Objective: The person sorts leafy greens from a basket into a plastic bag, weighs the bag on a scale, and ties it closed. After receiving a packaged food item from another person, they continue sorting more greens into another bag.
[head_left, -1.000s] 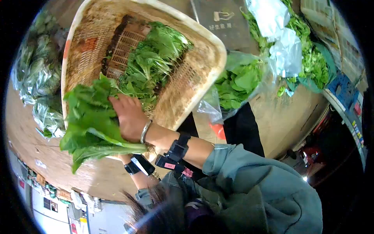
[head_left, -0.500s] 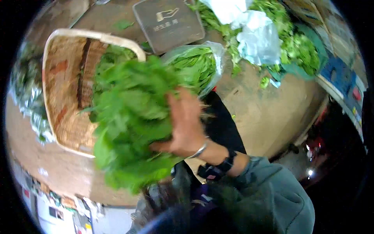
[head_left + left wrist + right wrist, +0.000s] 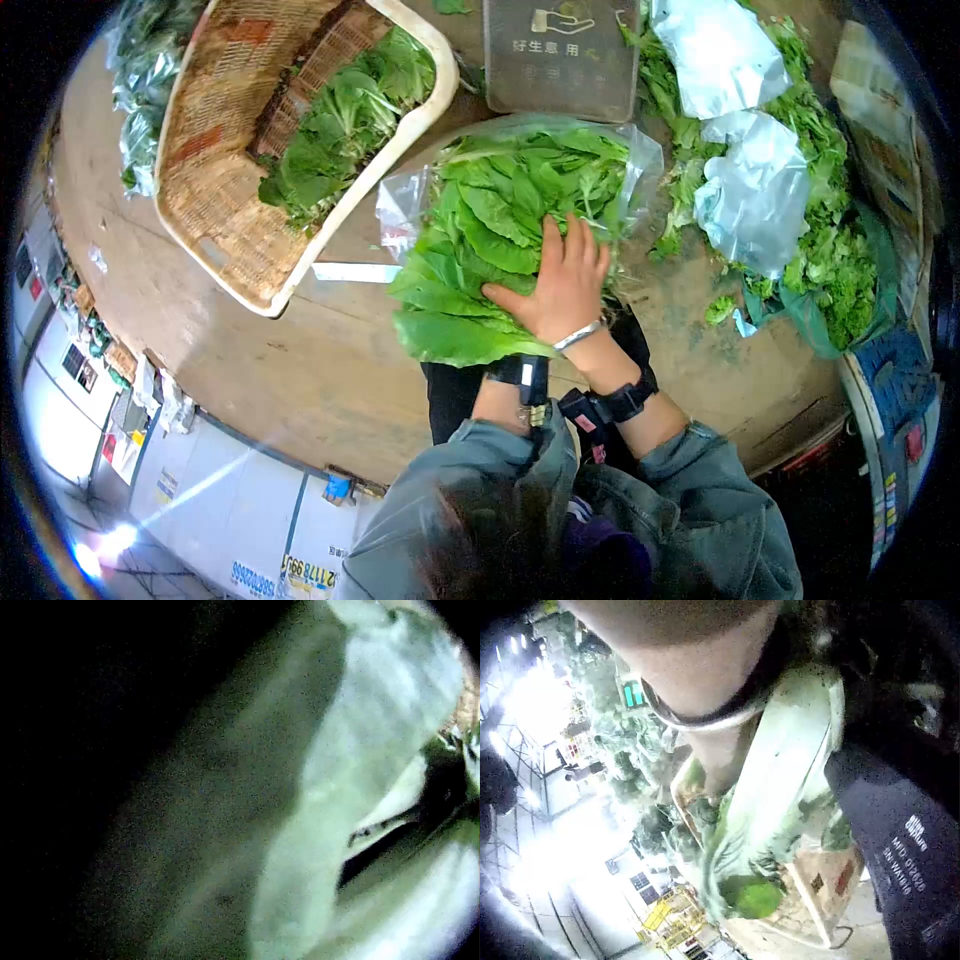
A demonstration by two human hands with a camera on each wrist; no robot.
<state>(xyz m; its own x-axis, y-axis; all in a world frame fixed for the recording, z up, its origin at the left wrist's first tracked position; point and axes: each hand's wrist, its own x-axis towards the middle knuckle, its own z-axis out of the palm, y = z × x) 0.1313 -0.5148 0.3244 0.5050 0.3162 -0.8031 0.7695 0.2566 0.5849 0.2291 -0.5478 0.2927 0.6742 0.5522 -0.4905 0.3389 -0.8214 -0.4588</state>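
My right hand [image 3: 562,292] rests on a bunch of leafy greens [image 3: 455,310], its fingers straight and the thumb spread to the side. The bunch lies over the mouth of a clear plastic bag [image 3: 645,175] with more greens, directly in front of my body. Beneath the leaves my left hand is hidden; only the left wrist [image 3: 503,403] shows at their near edge. Blurred leaves [image 3: 315,817] fill much of the left wrist view. In the right wrist view, a broad pale stalk [image 3: 780,757] runs close beside the forearm and its bracelet [image 3: 697,718].
A white-rimmed plastic basket [image 3: 345,215] with greens [image 3: 345,130] inside stands at left. Behind the bag lies a dark printed box [image 3: 560,60]. More greens [image 3: 840,270] with crumpled plastic bags [image 3: 755,190] lie at right. Bagged vegetables [image 3: 150,80] sit at far left.
The bunch of greens has moved right, from over the basket to over the plastic bag, with my right hand on it. The head view has shifted as well.
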